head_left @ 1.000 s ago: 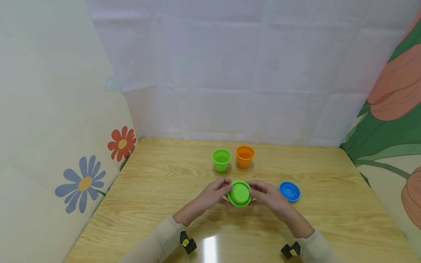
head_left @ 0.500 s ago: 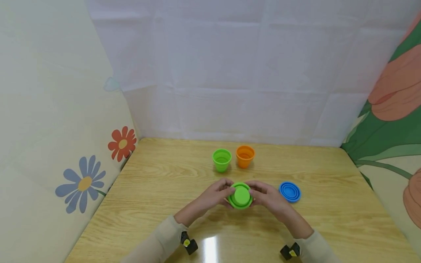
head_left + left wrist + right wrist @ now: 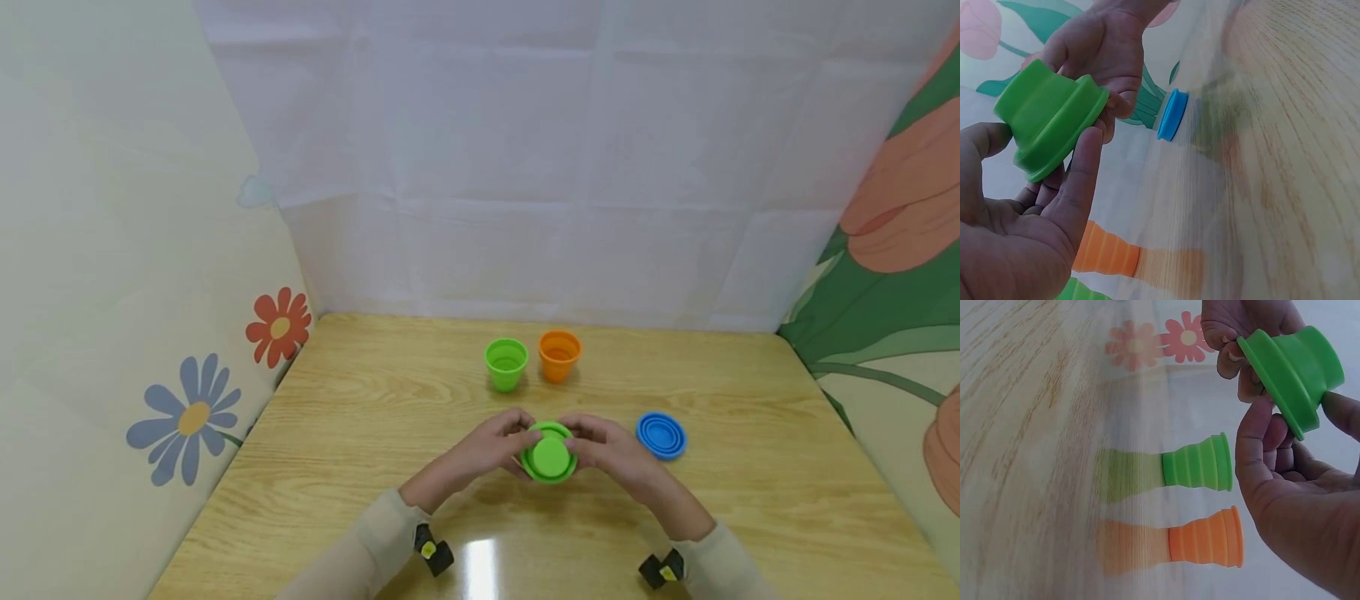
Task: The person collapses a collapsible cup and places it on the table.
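In the head view, a creased white cloth (image 3: pixel 510 167) fills the upper centre behind a wood-grain table (image 3: pixel 345 408). At left, a pale panel (image 3: pixel 120 250) bears red (image 3: pixel 279 327) and blue-grey flowers (image 3: pixel 193 419); coral blossoms (image 3: pixel 892 200) and green leaves (image 3: pixel 900 304) edge the right.

The held collapsible cup (image 3: pixel 551 457) is bright green. Near the back edge of the worktop (image 3: pixel 375 400), the left standing cup (image 3: pixel 506 367) is lime green, the right standing cup (image 3: pixel 558 358) orange; toward the right edge, the flattened cup (image 3: pixel 662 437) is blue, ringed concentrically. Yellowish-brown wood grain streaks the worktop. Past its left edge, a cream sheet (image 3: pixel 112 275) bears one blue-grey flower (image 3: pixel 183 421) and one red flower (image 3: pixel 278 327), both yellow-centred; past the right, coral blooms (image 3: pixel 900 200) and green leaves (image 3: pixel 885 304). The sleeves (image 3: pixel 371 533) are beige.
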`<action>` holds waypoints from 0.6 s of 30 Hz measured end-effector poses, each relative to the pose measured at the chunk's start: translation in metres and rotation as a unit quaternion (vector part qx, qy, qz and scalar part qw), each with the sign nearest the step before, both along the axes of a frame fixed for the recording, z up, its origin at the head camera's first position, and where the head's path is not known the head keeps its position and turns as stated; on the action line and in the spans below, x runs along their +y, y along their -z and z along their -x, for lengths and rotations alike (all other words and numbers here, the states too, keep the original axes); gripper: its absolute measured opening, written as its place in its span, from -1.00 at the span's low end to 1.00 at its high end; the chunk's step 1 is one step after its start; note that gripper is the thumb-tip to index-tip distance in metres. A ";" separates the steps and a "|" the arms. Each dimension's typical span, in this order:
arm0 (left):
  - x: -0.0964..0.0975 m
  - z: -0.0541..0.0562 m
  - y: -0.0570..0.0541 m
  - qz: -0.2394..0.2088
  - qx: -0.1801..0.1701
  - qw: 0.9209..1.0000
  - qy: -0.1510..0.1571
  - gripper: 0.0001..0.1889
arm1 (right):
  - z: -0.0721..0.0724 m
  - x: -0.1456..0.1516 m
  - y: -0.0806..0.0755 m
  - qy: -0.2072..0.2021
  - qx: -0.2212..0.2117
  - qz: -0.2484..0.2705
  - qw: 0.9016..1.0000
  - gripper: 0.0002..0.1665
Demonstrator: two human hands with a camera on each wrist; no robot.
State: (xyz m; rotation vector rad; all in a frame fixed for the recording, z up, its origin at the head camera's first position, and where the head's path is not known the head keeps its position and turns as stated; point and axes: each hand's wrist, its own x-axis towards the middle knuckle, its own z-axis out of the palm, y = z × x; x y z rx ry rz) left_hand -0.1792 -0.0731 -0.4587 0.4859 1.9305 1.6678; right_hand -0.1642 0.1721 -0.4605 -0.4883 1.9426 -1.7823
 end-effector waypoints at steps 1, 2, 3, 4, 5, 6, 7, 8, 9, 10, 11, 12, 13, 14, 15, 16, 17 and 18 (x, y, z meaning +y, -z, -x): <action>0.000 0.000 0.000 0.001 0.001 1.000 0.001 -0.63 | 0.000 0.000 0.000 0.000 -0.001 -0.001 1.000 -0.45; 0.001 0.000 0.000 0.001 0.001 1.000 0.002 -0.63 | 0.000 0.000 0.000 0.001 -0.002 -0.002 1.000 -0.44; 0.001 0.001 0.000 0.001 0.002 1.000 0.003 -0.64 | 0.000 0.000 0.000 0.000 -0.003 -0.004 1.000 -0.44; 0.001 0.001 0.000 0.000 0.002 1.000 0.004 -0.65 | 0.000 0.000 0.000 0.000 -0.003 -0.006 1.000 -0.44; 0.001 0.001 0.000 0.000 0.004 1.000 0.006 -0.66 | 0.000 0.000 0.000 0.001 -0.005 -0.009 1.000 -0.45; 0.002 0.002 0.000 0.000 0.005 1.000 0.009 -0.67 | 0.000 0.000 0.000 0.001 -0.006 -0.011 1.000 -0.45; 0.002 0.002 0.000 0.000 0.008 1.000 0.011 -0.69 | 0.000 0.000 0.000 0.000 -0.007 -0.014 1.000 -0.46; 0.002 0.002 0.001 0.001 0.010 1.000 0.013 -0.70 | 0.000 0.000 0.000 -0.001 -0.007 -0.017 1.000 -0.47; 0.002 0.002 0.001 0.002 0.013 1.000 0.016 -0.71 | 0.000 0.000 0.000 -0.003 -0.006 -0.019 1.000 -0.47; 0.002 0.002 0.001 0.005 0.017 1.000 0.019 -0.73 | -0.001 0.000 -0.001 -0.005 -0.005 -0.021 1.000 -0.48; 0.002 0.002 0.001 0.007 0.021 1.000 0.022 -0.73 | -0.001 0.000 -0.001 -0.006 -0.004 -0.025 1.000 -0.50; 0.002 0.002 0.001 0.009 0.025 0.999 0.025 -0.74 | -0.001 0.001 -0.001 -0.009 -0.001 -0.028 1.000 -0.51; 0.002 0.002 0.001 0.012 0.028 0.999 0.027 -0.74 | -0.002 0.001 -0.002 -0.011 0.004 -0.032 0.999 -0.52; 0.002 0.001 0.001 0.014 0.032 0.999 0.029 -0.75 | -0.002 0.000 -0.003 -0.014 0.008 -0.035 0.999 -0.53; 0.003 0.001 0.001 0.017 0.035 0.999 0.030 -0.76 | -0.003 0.000 -0.003 -0.016 0.011 -0.038 0.999 -0.54; 0.003 0.001 0.000 0.020 0.038 0.999 0.031 -0.76 | -0.003 0.000 -0.004 -0.018 0.014 -0.043 0.999 -0.56; 0.003 0.000 0.000 0.023 0.041 0.998 0.033 -0.77 | -0.004 0.000 -0.004 -0.019 0.017 -0.049 0.998 -0.57; 0.003 0.000 -0.001 0.027 0.043 0.998 0.033 -0.78 | -0.004 0.000 -0.004 -0.020 0.023 -0.053 0.998 -0.58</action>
